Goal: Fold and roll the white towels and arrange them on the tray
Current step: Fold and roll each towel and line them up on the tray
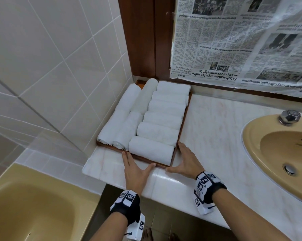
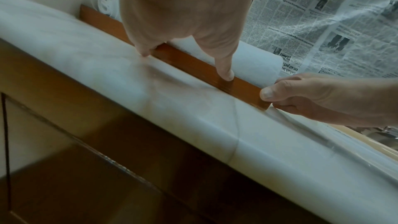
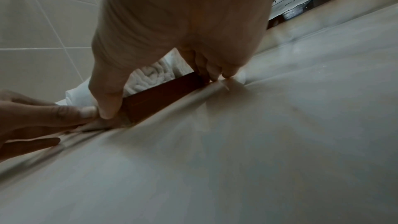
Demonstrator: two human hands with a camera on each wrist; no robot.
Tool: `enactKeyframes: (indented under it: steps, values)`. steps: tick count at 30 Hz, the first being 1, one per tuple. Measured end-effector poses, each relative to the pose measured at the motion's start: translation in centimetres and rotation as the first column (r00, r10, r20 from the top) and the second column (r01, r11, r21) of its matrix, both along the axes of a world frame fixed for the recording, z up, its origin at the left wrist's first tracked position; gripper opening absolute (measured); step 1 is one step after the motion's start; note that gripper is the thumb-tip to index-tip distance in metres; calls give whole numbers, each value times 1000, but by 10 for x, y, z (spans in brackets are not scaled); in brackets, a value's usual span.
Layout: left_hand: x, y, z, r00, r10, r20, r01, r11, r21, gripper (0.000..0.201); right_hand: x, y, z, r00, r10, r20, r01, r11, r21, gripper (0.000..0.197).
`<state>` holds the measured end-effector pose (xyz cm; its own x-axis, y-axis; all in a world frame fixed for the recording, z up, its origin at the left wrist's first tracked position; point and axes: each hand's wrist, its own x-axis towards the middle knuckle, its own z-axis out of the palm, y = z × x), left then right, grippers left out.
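Observation:
A wooden tray sits in the counter's back left corner against the tiled wall. It holds several rolled white towels: a row lying crosswise on the right and longer rolls lengthwise on the left. My left hand lies flat on the counter at the tray's near rim, its fingers straight and its thumb touching the wood. My right hand wraps the near right corner with straight fingers along the right rim and its thumb on the near rim. Neither hand holds a towel.
The marble counter stretches right to a beige sink with a tap. Newspaper under plastic covers the mirror behind. A tiled wall stands on the left, above a beige bathtub.

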<state>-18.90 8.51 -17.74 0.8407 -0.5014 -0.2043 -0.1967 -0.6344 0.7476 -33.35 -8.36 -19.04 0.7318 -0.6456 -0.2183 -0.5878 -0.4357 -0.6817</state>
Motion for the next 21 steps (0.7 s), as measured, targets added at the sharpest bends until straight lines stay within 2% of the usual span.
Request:
enactKeyframes:
  steps: [15,21]
  values:
    - [-3,-12,-1,997,47,-60,-51,996,-69,123,5,-22,-4,1000,8,14,-9,999,38,139]
    - [5,-7,-2,992,98,-77,-105,989,-101,122,4,-11,-1,1000,26,6,-26,999,34,128]
